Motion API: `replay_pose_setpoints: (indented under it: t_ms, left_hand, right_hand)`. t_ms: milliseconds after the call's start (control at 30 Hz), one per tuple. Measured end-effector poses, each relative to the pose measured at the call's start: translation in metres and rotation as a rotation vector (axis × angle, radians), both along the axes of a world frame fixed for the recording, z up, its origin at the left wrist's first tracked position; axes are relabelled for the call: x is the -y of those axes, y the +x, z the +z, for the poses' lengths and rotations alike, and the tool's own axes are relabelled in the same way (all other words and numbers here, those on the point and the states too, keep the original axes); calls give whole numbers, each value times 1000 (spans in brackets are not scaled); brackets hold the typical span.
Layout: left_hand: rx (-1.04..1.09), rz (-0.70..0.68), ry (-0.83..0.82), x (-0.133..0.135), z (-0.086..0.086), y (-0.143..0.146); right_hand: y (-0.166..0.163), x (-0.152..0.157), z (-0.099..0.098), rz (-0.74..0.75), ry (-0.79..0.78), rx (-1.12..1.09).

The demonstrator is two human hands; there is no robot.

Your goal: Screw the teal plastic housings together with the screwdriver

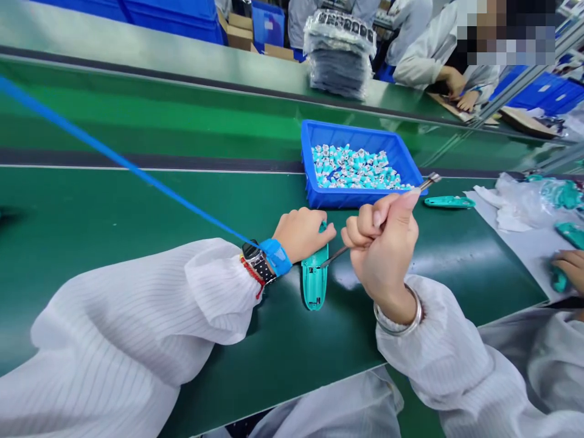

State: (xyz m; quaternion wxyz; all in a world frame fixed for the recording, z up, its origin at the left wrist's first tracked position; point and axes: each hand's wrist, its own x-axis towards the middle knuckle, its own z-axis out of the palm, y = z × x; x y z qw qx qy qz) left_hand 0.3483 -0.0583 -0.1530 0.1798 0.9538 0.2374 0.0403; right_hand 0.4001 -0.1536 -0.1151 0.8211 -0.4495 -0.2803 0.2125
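A long teal plastic shell (314,283) lies on the green work surface with its hollow side up and small dark parts inside. My left hand (301,234) grips its far end, fingers curled over it and covering much of that half. In my right hand (383,243), closed in a fist with the thumb up, is a pair of metal tweezers (336,257). Their tip reaches the shell near its middle; whether it touches a part inside, I cannot tell. The tweezers' back end sticks out above my thumb.
Behind my hands stands a blue bin (365,198) full of small teal-and-white parts. Another teal shell (449,202) lies right of it. A blue strap (137,173) runs from my left wrist to the upper left. A neighbour's hand (570,267) is at the right edge.
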Motion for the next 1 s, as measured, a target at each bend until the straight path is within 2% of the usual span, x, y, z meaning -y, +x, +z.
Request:
replay_pose_setpoints:
  t_ms: [167,500,633,800,900,1000]
  left_hand:
    - [17,0,-5,3,-1,1]
    - [2,-2,3,2,0,2]
    - [-20,7,-20,4,3,2]
    - [-48,58,-60,6,4,1]
    - [-57,71,-79,5,5,1]
    - [-64,64,-98,5,6,1]
  right_hand:
    - [1,2,4,-12,35,-32]
    - [-6,0,3,-45,-27,45]
    - [-16,1,-2,-126,-13,146]
    - [-25,2,-8,-246,-112,322]
    - [-27,3,-14,-268,-149,356]
    - [-27,4,-18,-254,-106,363]
